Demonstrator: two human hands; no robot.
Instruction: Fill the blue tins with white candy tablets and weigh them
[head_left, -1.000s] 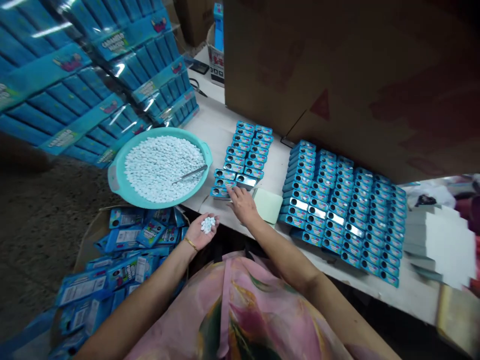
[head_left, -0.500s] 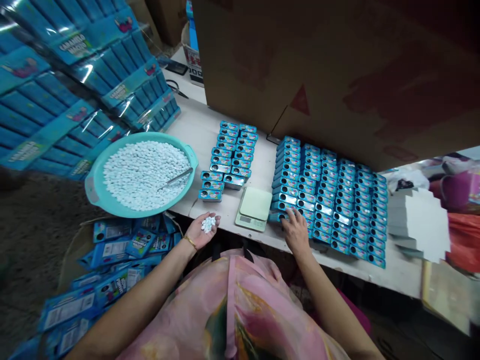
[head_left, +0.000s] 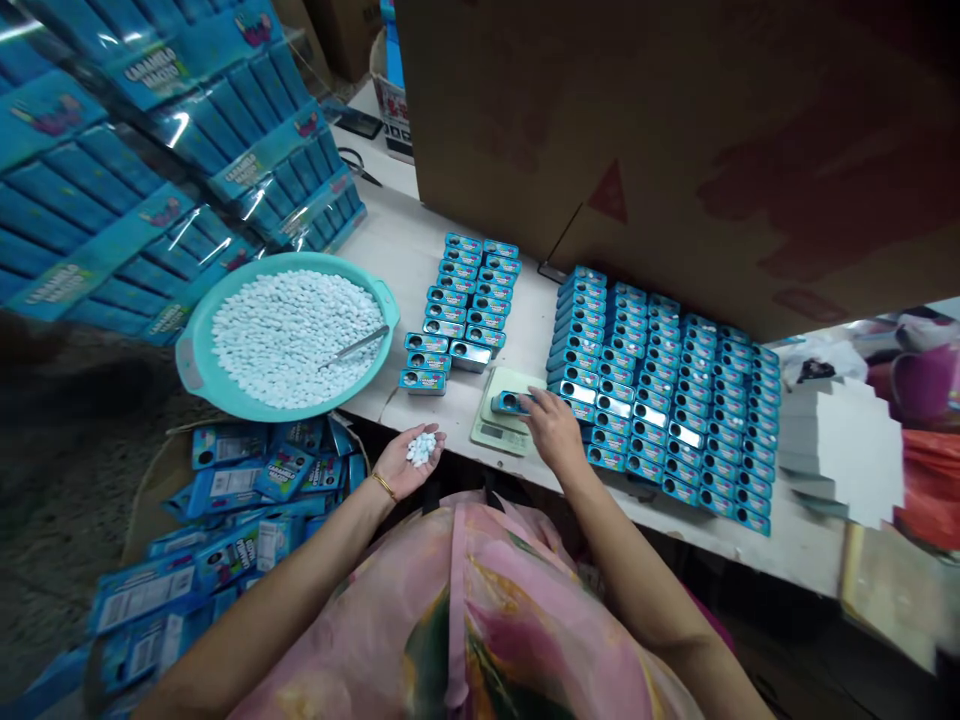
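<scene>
Leftward first: shrink-wrapped blue cartons (head_left: 180,130) banked beside the worktop (head_left: 390,250), and below them flat printed blue boxes (head_left: 232,480) heaped in a cardboard carton. Next, a round turquoise plastic basin (head_left: 196,360) nearly full of white candy tablets (head_left: 274,340), with slim metal tweezers (head_left: 354,346) lying across the pile. Just right of the basin and nearer the body, the left hand (head_left: 401,465), palm up and loosely cupped, fingers apart, a small mound of tablets (head_left: 421,449) on the palm, a gold bangle (head_left: 385,486) at the wrist. Then a double row of small blue tins (head_left: 457,300) on the worktop, and beside it a digital scale (head_left: 499,430). One blue tin (head_left: 510,403) over the scale's pan, gripped at its end by the nearly closed right hand (head_left: 553,432). Farther right, a dense block of blue tins (head_left: 660,390), then a stack of flat white card blanks (head_left: 840,445). By appearance, each tin light, stiff and smooth, so safest pinched along its long sides; tablets light, hard, probably brittle, quick to roll.
</scene>
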